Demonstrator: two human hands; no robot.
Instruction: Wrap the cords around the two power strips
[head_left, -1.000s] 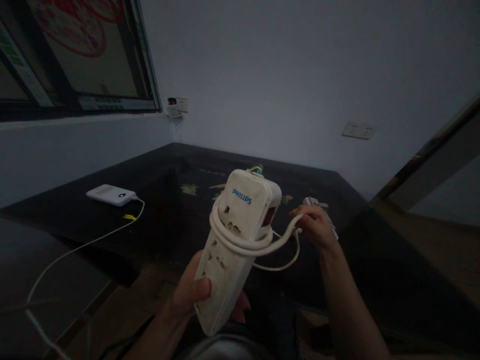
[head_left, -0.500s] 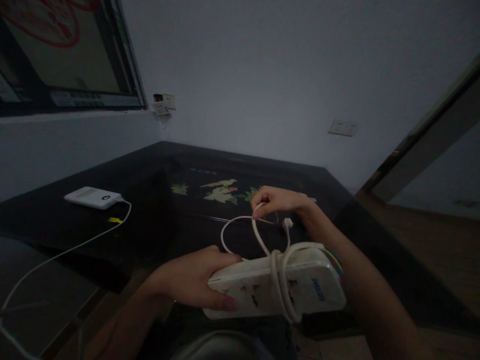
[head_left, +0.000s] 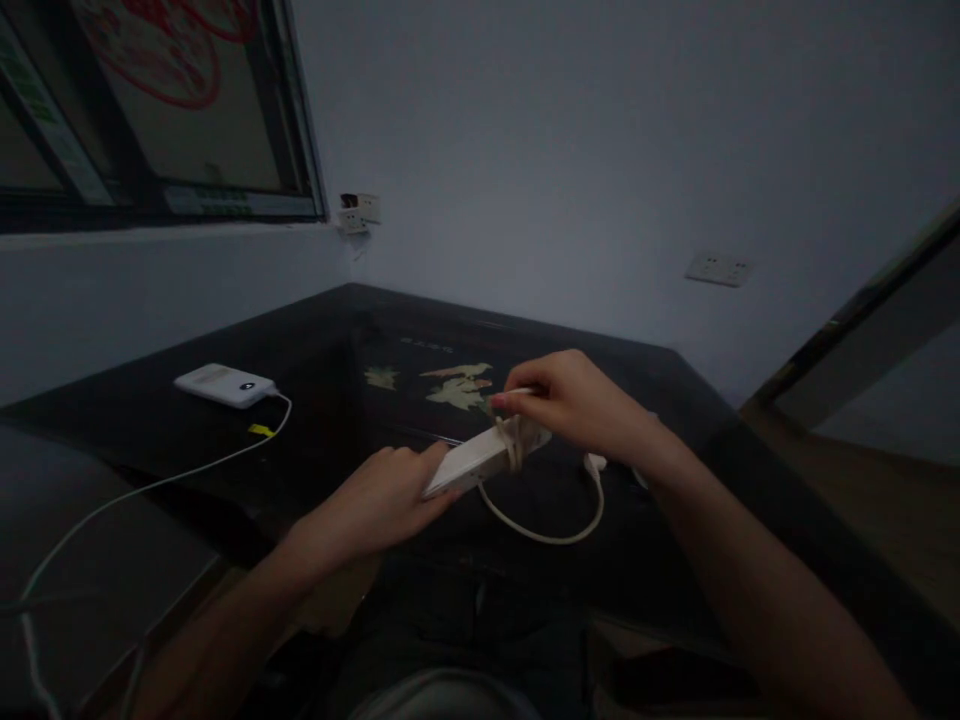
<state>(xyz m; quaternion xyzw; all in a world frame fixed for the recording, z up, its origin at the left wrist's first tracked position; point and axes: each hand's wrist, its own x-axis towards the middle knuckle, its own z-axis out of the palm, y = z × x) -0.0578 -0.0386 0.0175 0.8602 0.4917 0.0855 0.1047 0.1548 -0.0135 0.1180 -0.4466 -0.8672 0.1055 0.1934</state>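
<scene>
My left hand (head_left: 386, 495) is closed round the near end of a white power strip (head_left: 469, 462), held edge-on above the table's front part. Turns of the strip's white cord (head_left: 514, 445) wrap round its far half. My right hand (head_left: 566, 400) pinches a length of that cord just over the far end of the strip, hiding part of it. A looser white cable (head_left: 551, 542) curves below the strip on the dark table, ending at a small white plug (head_left: 595, 463) beneath my right wrist.
The dark table (head_left: 315, 335) carries a bird-and-leaf decoration (head_left: 457, 388). A white power bank (head_left: 225, 385) lies at the left, its white cable (head_left: 150, 488) running off the near left edge. Wall sockets (head_left: 718, 268) sit behind at the right; a window (head_left: 187, 120) is at the left.
The power strip has turned from upright to sideways, then tipped edge-on and moved away over the table. My right hand has carried the cord round to the strip's far end.
</scene>
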